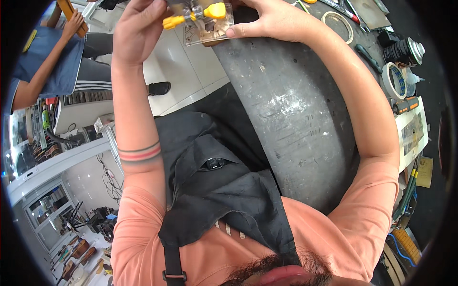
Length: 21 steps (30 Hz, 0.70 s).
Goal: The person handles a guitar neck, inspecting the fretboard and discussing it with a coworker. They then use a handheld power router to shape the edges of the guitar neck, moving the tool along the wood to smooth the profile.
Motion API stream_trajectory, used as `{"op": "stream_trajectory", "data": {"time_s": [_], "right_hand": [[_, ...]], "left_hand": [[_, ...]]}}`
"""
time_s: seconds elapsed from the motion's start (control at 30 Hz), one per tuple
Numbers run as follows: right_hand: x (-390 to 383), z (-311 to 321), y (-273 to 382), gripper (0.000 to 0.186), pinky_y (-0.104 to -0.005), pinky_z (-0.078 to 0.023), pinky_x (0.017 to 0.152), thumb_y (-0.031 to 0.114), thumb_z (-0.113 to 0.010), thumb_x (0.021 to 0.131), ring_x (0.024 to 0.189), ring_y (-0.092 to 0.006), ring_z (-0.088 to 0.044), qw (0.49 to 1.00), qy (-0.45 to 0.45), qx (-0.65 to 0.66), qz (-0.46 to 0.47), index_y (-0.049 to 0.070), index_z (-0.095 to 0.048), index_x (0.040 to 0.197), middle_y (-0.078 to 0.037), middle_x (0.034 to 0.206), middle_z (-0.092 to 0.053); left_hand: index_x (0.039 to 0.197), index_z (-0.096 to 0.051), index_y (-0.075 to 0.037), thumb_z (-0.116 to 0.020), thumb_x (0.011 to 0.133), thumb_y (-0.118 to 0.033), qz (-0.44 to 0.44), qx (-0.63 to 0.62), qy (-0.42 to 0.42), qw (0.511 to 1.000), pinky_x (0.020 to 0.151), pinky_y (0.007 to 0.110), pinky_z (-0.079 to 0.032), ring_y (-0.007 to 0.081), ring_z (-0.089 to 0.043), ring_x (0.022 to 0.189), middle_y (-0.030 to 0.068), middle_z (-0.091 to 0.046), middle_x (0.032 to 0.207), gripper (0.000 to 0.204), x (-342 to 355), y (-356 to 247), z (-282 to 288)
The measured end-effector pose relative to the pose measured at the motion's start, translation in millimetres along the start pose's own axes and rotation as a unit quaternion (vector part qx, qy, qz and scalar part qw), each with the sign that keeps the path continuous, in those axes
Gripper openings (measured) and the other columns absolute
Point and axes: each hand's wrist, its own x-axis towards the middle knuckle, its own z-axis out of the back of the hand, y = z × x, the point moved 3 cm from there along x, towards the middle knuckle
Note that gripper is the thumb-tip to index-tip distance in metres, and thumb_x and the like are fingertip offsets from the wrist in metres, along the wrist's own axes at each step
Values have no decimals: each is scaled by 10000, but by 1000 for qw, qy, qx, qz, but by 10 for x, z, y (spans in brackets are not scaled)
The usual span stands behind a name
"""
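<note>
At the top edge of the view, a clear plastic plate [194, 39] with a pale piece on it sits at the workbench's corner. Over it stands a metal clamp-like device with yellow grips [214, 10]. My right hand [267, 20] grips the plate's right side, its thumb lying on top; the other fingers are partly cut off. To the left of the yellow grips is my left hand [138, 28], its fingers curled in close together. What they hold, if anything, is lost at the picture's edge. A bit of brown wood [214, 43] shows beneath the plate.
The grey workbench [291, 124] lies under my right arm. Along its right side are tape rolls [394, 80], a spray can [405, 51], a screwdriver [405, 105] and pliers [411, 183]. At the far left another person [47, 62] holds a wooden piece [71, 19].
</note>
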Motion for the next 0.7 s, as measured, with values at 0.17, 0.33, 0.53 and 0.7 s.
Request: {"op": "stream_trajectory", "data": {"time_s": [0.17,0.33,0.53,0.7], "right_hand": [[-69,-57,286,782,-457,-505,1052,449,-846,903,1238,-404,-615,987,-47,-109,-110,-39,-545,1435,-257,1327,-558],[-29,-154,322,576,-474,-538,942,463,-844,880,1098,-428,-663,968,-142,-184,-94,-43,-663,1088,-260,1136,-663],[-115,-139,585,499,-490,-543,868,456,-825,892,917,-430,-703,950,-181,-230,-112,-29,-709,878,-243,928,-720],[-40,-190,395,495,-502,-540,804,439,-796,920,872,-438,-692,967,-124,-211,-78,-29,-692,798,-239,862,-706]], "left_hand": [[1493,-571,20,-585,1133,-163,-24,238,-111,965,1094,353,-494,189,-640,1246,88,-678,1373,404,-63,-122,-196],[1630,-273,42,-833,927,-235,-17,430,-162,888,1167,413,-448,312,-588,1359,218,-585,1462,940,-454,-147,-789],[1687,-52,0,-996,730,-293,86,482,-189,851,1182,462,-459,391,-579,1404,301,-533,1513,1375,-476,-200,-845],[1697,-27,-15,-959,754,-263,59,494,-188,847,1183,471,-465,419,-570,1423,326,-479,1565,1350,-412,-145,-920]]}}
